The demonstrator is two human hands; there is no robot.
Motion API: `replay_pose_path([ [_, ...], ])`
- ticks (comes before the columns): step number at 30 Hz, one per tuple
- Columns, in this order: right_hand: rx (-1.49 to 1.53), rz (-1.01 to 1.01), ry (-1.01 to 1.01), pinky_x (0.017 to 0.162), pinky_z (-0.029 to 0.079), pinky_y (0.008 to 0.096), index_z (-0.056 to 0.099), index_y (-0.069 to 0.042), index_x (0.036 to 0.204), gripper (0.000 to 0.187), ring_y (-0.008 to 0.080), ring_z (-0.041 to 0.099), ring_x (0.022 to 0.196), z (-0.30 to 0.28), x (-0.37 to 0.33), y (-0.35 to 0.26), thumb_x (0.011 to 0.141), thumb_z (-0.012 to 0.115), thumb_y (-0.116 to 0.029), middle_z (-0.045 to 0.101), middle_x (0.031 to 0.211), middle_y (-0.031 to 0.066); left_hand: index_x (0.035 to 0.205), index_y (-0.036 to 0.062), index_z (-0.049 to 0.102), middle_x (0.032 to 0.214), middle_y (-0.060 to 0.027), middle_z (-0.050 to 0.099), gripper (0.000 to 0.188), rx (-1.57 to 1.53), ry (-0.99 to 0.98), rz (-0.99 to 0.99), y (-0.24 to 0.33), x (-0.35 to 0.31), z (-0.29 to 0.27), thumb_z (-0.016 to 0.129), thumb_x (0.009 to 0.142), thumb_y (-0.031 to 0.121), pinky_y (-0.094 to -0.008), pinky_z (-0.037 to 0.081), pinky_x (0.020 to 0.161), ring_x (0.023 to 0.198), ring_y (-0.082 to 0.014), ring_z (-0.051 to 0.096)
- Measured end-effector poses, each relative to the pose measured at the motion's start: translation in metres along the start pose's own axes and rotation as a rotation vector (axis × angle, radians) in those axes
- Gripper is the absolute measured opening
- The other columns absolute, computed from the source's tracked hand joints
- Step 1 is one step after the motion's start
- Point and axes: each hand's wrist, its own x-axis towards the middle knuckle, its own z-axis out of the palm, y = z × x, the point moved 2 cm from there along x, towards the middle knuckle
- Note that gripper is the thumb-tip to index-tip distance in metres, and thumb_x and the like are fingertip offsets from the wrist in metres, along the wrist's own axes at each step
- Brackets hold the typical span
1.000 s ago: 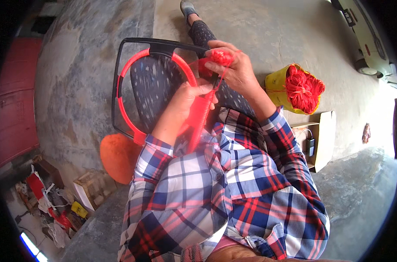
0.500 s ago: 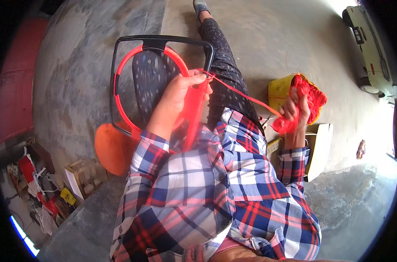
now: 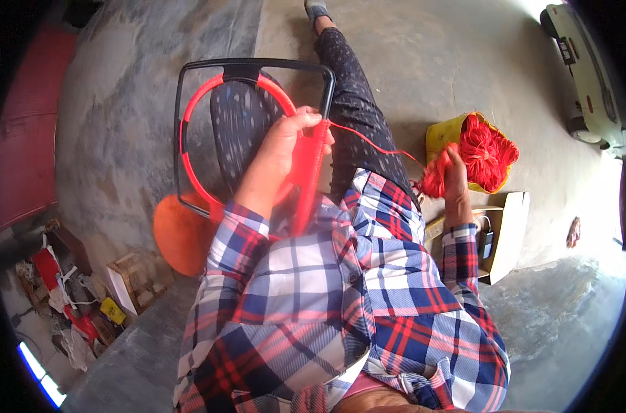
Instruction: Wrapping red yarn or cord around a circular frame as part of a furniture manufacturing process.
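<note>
A black square frame [image 3: 258, 62] with a round ring inside it lies across my left thigh. Red cord wraps much of the ring [image 3: 275, 88] and the frame's right side [image 3: 313, 165]. Just below the frame's upper right corner, my left hand [image 3: 289, 138] is closed around that wrapped side. My right hand [image 3: 456, 182] is off to the right, its fingers closed on a small bundle of red cord [image 3: 434, 176]. A slack strand [image 3: 375, 146] runs from the frame, by my left hand, to this bundle.
Behind my right hand stands a yellow container [image 3: 437, 138] filled with red cord hanks [image 3: 488, 155]. Nearer is an open box [image 3: 509, 237]. An orange round seat [image 3: 179, 234] is under the frame's lower left. A wooden crate [image 3: 139, 279] and clutter lie left; a car [image 3: 588, 76] stands far right.
My right hand has turned and shifted slightly left with the cord bundle. The strand, fairly straight before, now sags in a curve. My left hand and the frame have barely moved.
</note>
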Motion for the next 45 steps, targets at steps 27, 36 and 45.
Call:
replay_pose_path([
  [27,-1.427,-1.034,-0.377,0.077,0.050,0.0363,0.065,-0.003,0.104,0.034,0.0279,0.064,0.088,0.243,-0.043,0.004,0.079,0.067,-0.027,0.065,0.091,0.0131,0.123,-0.0030,0.054,0.114,-0.0164,0.063,0.064,-0.091,-0.152,0.098,-0.009,0.005,0.012,0.047,0.092,0.053,-0.0374,0.048,0.088,0.101,-0.0274,0.062],
  [36,-0.945,-0.934,-0.377,0.095,0.044,0.0370,0.063,-0.002,0.088,0.024,0.0264,0.058,0.110,0.210,-0.041,-0.007,0.072,0.065,-0.020,0.060,0.117,0.0159,0.101,0.0031,0.063,0.087,-0.0114,0.069,0.027,-0.100,0.021,-0.073,-0.018,0.002,0.000,0.063,0.089,0.027,-0.0348,0.055,0.067,0.073,-0.0217,0.066],
  [45,0.084,-0.352,-0.973,0.071,0.050,0.0478,0.048,-0.005,0.094,0.033,0.0319,0.061,0.068,0.188,-0.143,-0.032,0.078,0.064,-0.030,0.059,0.076,0.0174,0.094,0.0039,0.061,0.082,-0.0116,0.067,0.019,0.208,-0.039,-0.098,-0.011,-0.003,0.004,0.062,0.090,0.023,-0.0322,0.053,0.061,0.067,-0.0199,0.066],
])
